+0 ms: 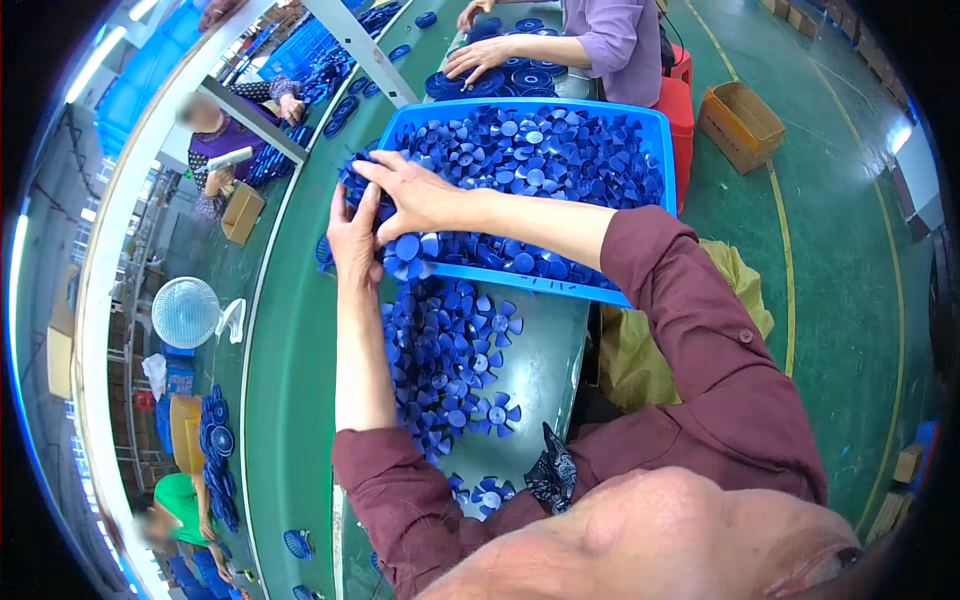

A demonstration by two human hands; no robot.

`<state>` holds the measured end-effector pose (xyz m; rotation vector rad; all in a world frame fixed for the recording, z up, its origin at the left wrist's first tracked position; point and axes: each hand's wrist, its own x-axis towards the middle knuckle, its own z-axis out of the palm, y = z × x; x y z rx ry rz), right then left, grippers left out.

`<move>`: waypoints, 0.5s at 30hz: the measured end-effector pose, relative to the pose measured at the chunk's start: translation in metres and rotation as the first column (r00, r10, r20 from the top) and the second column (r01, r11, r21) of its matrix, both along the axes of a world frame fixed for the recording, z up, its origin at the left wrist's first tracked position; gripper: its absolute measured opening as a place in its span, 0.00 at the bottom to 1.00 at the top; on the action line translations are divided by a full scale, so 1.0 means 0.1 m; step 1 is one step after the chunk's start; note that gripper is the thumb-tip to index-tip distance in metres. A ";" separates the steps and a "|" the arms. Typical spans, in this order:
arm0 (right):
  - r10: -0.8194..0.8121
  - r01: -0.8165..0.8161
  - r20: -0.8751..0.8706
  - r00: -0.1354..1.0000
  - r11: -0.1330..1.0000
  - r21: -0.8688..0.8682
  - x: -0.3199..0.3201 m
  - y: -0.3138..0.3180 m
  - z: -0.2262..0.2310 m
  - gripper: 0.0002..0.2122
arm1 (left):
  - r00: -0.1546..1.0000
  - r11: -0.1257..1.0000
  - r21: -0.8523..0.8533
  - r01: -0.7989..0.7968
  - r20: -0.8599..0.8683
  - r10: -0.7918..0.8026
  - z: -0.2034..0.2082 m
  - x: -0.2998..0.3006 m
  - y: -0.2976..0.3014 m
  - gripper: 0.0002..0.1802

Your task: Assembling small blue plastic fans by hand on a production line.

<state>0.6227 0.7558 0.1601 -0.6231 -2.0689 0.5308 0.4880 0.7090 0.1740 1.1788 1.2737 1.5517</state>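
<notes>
At the left rim of a blue plastic bin [655,112], my two hands come together. My right hand [418,194] reaches across the bin, its fingers curled over a bunch of dark blue fan blades [350,172]. Close below it, my left hand [355,242] is upright with its fingers bent around the same bunch, partly hidden. One fan blade [407,252] shows just under my right hand, beside my left wrist. Heaped small blue fan blades [535,150] fill the bin. More loose fan blades [450,360] lie in a pile on the grey tabletop [545,345] in front of it.
A green conveyor belt [285,400] runs along the left, past a white frame post [355,45]. Across the bin, a person in a purple sleeve [615,40] handles round blue grilles [525,75]. A yellow-green sack [640,360] is at right; a cardboard box [740,125] stands on the floor.
</notes>
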 end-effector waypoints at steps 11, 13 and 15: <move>0.377 -0.377 -0.001 0.926 0.925 -0.049 -0.68 -1.75 -0.25 0.44 | 0.936 0.929 -0.118 -0.351 -0.007 0.353 -0.26 -0.47 -2.17 0.34; 0.402 -0.402 -0.002 0.916 0.915 -0.042 -0.77 -2.06 -0.41 0.42 | 0.869 0.858 -0.152 -0.491 -0.012 0.495 -0.41 -0.45 -2.56 0.38; 0.443 -0.441 0.017 0.897 0.895 -0.068 -0.83 -2.32 -0.53 0.44 | 0.871 0.862 -0.131 -0.490 -0.038 0.489 -0.55 -0.50 -2.88 0.42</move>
